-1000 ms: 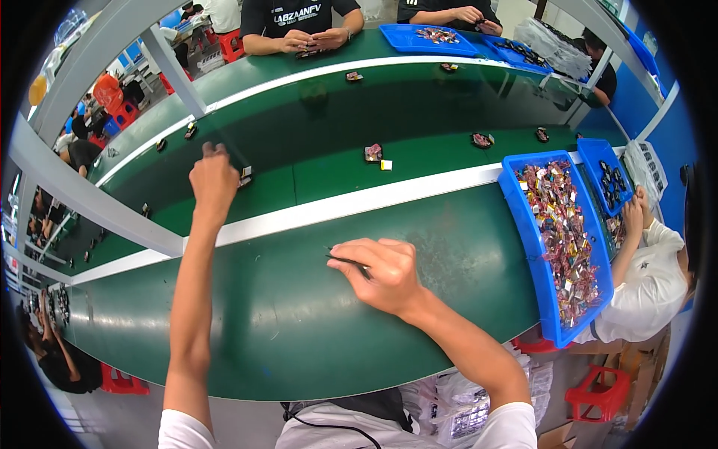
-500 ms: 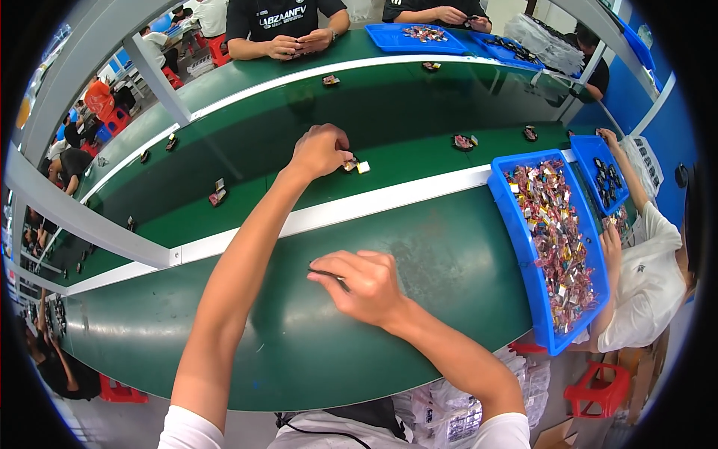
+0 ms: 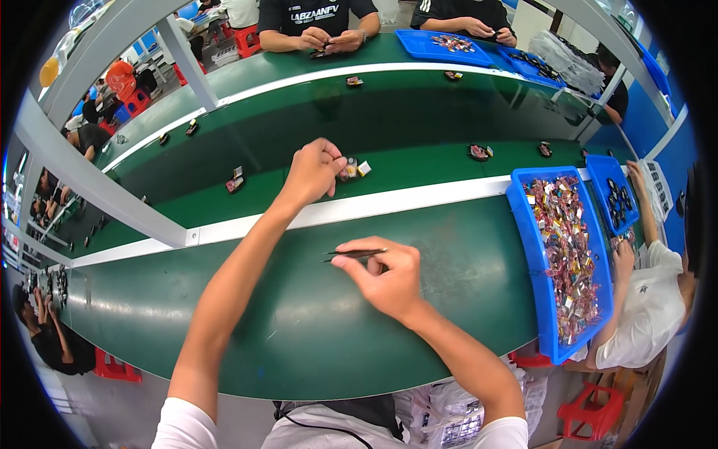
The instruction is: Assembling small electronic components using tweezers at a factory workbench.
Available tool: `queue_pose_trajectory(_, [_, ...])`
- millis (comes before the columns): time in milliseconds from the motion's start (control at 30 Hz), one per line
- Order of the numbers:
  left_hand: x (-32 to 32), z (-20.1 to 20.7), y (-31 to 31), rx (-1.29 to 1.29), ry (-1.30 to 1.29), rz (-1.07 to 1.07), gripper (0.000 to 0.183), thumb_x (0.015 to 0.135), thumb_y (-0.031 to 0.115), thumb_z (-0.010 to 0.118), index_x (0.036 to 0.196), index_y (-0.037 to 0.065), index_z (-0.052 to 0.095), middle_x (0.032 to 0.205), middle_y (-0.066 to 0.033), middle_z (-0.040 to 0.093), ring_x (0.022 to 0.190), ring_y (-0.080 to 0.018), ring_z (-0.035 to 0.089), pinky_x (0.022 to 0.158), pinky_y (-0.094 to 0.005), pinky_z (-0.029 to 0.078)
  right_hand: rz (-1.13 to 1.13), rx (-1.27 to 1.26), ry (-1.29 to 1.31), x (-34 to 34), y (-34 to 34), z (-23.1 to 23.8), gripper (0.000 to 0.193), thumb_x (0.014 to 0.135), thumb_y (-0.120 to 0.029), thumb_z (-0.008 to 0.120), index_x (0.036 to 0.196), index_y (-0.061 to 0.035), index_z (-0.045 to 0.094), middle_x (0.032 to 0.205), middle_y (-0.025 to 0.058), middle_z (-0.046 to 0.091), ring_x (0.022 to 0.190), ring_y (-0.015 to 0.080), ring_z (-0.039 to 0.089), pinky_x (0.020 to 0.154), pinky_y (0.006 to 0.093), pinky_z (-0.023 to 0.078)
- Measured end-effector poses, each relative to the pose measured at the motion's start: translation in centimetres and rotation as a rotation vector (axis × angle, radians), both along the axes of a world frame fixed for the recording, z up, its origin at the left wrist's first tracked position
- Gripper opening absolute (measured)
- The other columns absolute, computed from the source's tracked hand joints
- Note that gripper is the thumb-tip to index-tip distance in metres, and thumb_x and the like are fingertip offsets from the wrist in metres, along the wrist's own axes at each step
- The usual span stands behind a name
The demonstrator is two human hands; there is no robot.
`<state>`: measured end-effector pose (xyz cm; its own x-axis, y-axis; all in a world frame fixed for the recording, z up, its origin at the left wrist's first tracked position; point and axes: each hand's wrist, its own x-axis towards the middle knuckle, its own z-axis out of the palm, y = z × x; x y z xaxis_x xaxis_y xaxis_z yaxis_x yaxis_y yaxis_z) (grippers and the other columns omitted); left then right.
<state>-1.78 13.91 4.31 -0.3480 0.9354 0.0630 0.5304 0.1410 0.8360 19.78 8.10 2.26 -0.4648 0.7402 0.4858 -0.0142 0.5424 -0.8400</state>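
Observation:
My left hand (image 3: 315,170) reaches over the green belt, its fingers curled against a small electronic part (image 3: 350,169). That part has a pale square piece (image 3: 364,168) at its right side. My fingertips partly cover it, so the exact hold is hard to see. My right hand (image 3: 389,273) is closed round dark tweezers (image 3: 359,254), their tips pointing left and slightly apart with nothing visible between them. It is above the near green worktop (image 3: 284,299).
A white rail (image 3: 419,200) divides worktop and belt (image 3: 284,142). Small assemblies (image 3: 235,179) (image 3: 479,152) are spread along the belt. At right stand a blue tray (image 3: 550,329) of small wired parts and another blue tray (image 3: 630,217) of black pieces. Co-workers sit opposite and at right.
The view has shifted, moving the scene rightward. Relative to the belt, my left hand and the small part have moved left. My right hand has turned, showing more of the tweezers.

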Motion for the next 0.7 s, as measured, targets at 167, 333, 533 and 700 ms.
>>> queue_pose_trajectory(167, [1.4, -0.7, -8.2, 0.021, -0.334, -0.022, 0.023, 0.1, 0.016, 0.064, 0.109, -0.005, 0.063, 0.069, -0.0034, 0.064, 0.045, -0.0079, 0.056, 0.035, -0.0222, 0.034, 0.035, -0.294, 0.143, 0.2, 1.0, -0.5, 0.012, 0.084, -0.006, 0.084, 0.091, 0.0007, 0.077, 0.079, -0.0025, 0.072, 0.05, -0.0012, 0.037, 0.045, 0.0214, 0.028])
queue_pose_trajectory(333, [3.8, -2.8, -13.0, 0.087, -0.56, 0.056, 0.019, 0.101, 0.01, 0.062, 0.111, -0.006, 0.063, 0.077, -0.0061, 0.067, 0.047, -0.0082, 0.056, 0.039, -0.0216, 0.037, 0.034, -0.443, 0.148, 0.5, 0.6, 0.6, 0.014, 0.086, -0.003, 0.081, 0.098, 0.0018, 0.076, 0.068, -0.0002, 0.066, 0.046, -0.0003, 0.046, 0.042, 0.0191, 0.03])
queue_pose_trajectory(533, [4.5, -3.4, -13.9, 0.182, -0.525, 0.015, 0.017, 0.098, 0.006, 0.064, 0.108, -0.008, 0.065, 0.08, -0.0111, 0.072, 0.051, -0.0087, 0.058, 0.048, -0.0247, 0.044, -0.059, -0.323, 0.124, 0.5, 0.5, 0.6, 0.012, 0.086, -0.001, 0.08, 0.095, 0.0041, 0.074, 0.077, 0.0046, 0.072, 0.049, 0.0018, 0.051, 0.044, 0.0181, 0.035])
queue_pose_trajectory(700, [4.1, -4.0, -13.8, 0.197, -0.525, -0.034, 0.018, 0.101, 0.008, 0.062, 0.111, -0.007, 0.063, 0.084, -0.0093, 0.073, 0.052, -0.0083, 0.06, 0.041, -0.0221, 0.04, -0.078, -0.152, 0.074, 0.6, 0.6, -0.2, 0.009, 0.085, 0.001, 0.08, 0.091, 0.003, 0.074, 0.083, 0.0061, 0.074, 0.05, 0.0022, 0.052, 0.047, 0.0181, 0.036])
